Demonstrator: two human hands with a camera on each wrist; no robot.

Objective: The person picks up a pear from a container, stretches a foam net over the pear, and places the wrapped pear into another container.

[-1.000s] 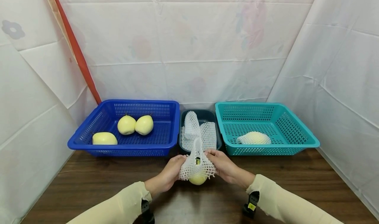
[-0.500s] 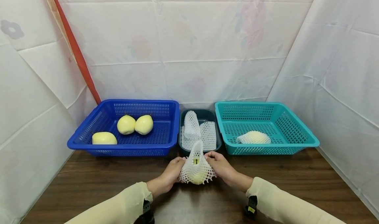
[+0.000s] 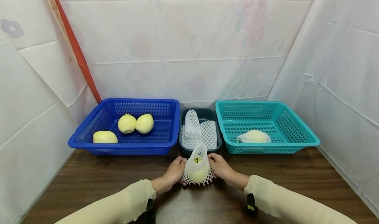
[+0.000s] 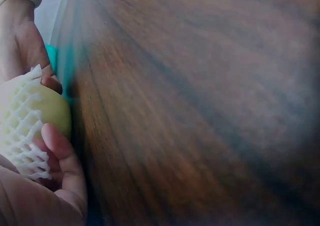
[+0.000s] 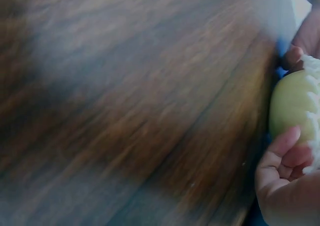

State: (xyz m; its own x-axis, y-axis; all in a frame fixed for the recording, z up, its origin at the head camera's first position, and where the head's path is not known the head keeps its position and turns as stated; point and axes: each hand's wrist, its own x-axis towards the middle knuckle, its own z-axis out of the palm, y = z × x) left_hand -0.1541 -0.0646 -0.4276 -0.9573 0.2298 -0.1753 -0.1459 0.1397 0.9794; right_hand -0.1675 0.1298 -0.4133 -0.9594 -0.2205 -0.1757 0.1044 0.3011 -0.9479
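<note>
A pale yellow pear [image 4: 59,108] sits inside a white foam fruit net [image 3: 193,173] at the table's front middle. The net drapes over most of the pear; its tall end stands up behind the dark stem, and its fringed edge hangs near the pear's lower part. On the left side, my left hand [image 3: 174,170] grips the net's edge with curled fingers against the fruit. My right hand [image 3: 220,167] pinches the opposite side the same way. In both wrist views the pear's underside shows bare beyond the net's fringe.
A blue basket [image 3: 122,146] with 3 bare pears [image 3: 127,123] stands left. Behind the hands is a small dark tray [image 3: 207,112] of folded foam nets [image 3: 192,125]. To the right, a teal basket [image 3: 266,149] holds one netted pear [image 3: 255,136]. White sheeting [image 3: 189,46] encloses the table.
The foam net has come further down over the pear, covering the lower part that showed bare. Both hands have moved down slightly with its edge and closer together.
</note>
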